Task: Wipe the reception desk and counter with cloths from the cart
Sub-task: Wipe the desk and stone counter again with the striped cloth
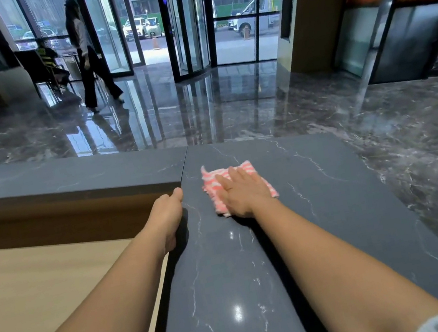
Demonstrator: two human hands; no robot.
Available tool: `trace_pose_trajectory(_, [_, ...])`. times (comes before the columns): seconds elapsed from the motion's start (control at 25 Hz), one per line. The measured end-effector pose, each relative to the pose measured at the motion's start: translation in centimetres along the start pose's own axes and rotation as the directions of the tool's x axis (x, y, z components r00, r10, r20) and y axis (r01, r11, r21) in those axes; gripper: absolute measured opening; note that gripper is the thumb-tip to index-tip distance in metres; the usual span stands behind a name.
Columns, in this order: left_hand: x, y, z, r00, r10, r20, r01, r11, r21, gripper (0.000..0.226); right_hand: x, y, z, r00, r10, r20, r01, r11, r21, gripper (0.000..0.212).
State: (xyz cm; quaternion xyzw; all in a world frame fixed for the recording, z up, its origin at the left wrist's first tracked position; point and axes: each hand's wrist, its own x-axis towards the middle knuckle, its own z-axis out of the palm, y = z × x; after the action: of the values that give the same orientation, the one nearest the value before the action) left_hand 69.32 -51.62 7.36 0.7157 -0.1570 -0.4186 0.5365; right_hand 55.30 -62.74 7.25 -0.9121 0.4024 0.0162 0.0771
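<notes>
A pink and white striped cloth [214,179] lies flat on the dark marble counter [316,178]. My right hand [241,191] presses on it, palm down, fingers spread and pointing away from me. My left hand [167,213] grips the inner edge of the counter to the left of the cloth, fingers curled over the rim, thumb side up. The lower wooden desk surface [42,284] lies to the left below the counter. No cart is in view.
The raised counter top continues to the left as a narrower ledge [67,175]. Beyond it is a glossy marble lobby floor [201,104], a revolving glass door [187,25] and a person walking [87,57] at the far left.
</notes>
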Motion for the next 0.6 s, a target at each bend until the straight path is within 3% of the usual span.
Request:
trace_pose_trajectory(0.16, [4.3,-1.8,-0.6,0.999,-0.044,0.016,0.044,0.999,0.011,0.074,-0.7,7.1,-0.9,0.986,0.168,-0.008,-0.168,0.985,-0.048,0.054])
trace_pose_trajectory(0.28, [-0.1,0.1,-0.4,1.0,-0.022,0.013,0.023,1.0,-0.006,0.06,-1.1,8.4,-1.1,0.968,0.252,0.003,-0.252,0.967,-0.025,0.055])
trace_pose_trajectory(0.4, [-2.8,0.7,0.0,0.998,-0.042,0.039,0.045,0.997,-0.061,0.034,-1.4,6.5,-1.1,0.952,0.306,0.018,-0.306,0.951,0.035,0.054])
trace_pose_trajectory(0.6, [-4.9,0.4,-0.3,0.998,-0.04,0.05,0.044,0.996,-0.08,0.039,-2.3,-1.5,0.1,0.982,0.186,0.003,-0.186,0.98,0.067,0.054])
